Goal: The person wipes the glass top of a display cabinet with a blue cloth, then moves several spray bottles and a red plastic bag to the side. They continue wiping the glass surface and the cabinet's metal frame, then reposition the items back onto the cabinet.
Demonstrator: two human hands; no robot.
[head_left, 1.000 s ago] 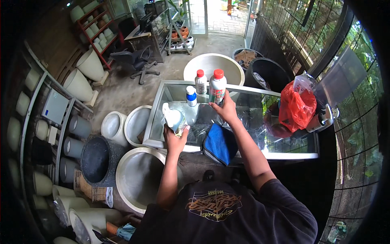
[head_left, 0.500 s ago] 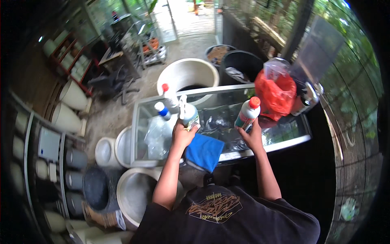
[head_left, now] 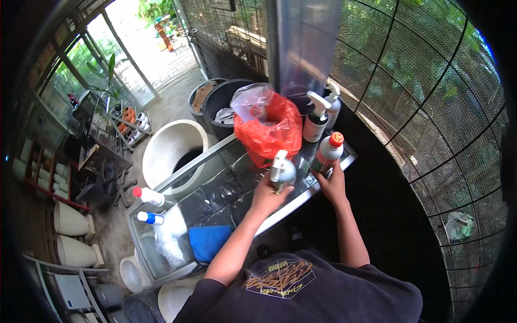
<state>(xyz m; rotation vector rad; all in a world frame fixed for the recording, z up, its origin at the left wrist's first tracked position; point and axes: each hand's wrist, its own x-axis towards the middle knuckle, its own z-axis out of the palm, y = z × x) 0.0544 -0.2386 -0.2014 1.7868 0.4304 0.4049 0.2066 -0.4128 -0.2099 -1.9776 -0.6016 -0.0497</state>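
My left hand [head_left: 271,195] is closed round a spray bottle [head_left: 286,175] with a white trigger head. In my right hand [head_left: 333,184] is a white bottle [head_left: 327,153] with a red cap and a coloured label. Both bottles are upright above the right part of a glass-topped case [head_left: 207,195]. Just beyond them sits a red plastic bag [head_left: 274,129]. Two pump or spray bottles, one dark-labelled [head_left: 315,121] and one grey [head_left: 334,106], stand at the case's far right end.
On the case's left part are a red-capped white bottle [head_left: 152,197], a blue-capped bottle [head_left: 152,218], clear plastic [head_left: 169,237] and a blue cloth [head_left: 209,243]. Large pots [head_left: 167,145] stand behind it. A wire mesh wall [head_left: 409,91] rises on the right.
My view has turned to the right. Both hands have carried their bottles toward the case's right end, beside the red bag. The blue cloth and the capped bottles stay behind on the left.
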